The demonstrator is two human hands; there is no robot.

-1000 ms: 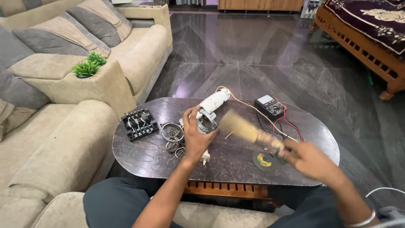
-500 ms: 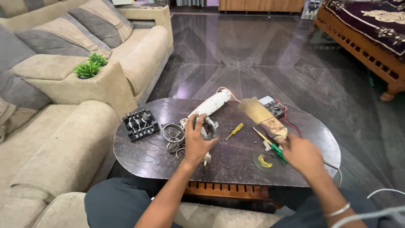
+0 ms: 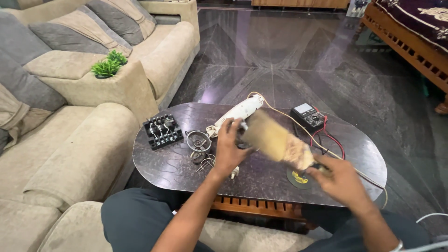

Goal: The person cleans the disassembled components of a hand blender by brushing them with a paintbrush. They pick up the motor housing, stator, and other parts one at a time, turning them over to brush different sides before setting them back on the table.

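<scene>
head view, now: the left hand rests on the dark oval table, fingers curled round a small part just beside the near end of the white appliance body; what exactly it grips is hidden by the hand; the right hand is closed on the handle of a tan brush, its bristles blurred and now lying over the spot the left hand holds; half a second ago the brush was raised further right with a yellow-handled screwdriver showing beneath it, so the brush has swept in leftward, which reads as dusting the held part; a black multimeter with red leads, a black terminal block, a round metal part and a yellow-centred disc lie about.
</scene>
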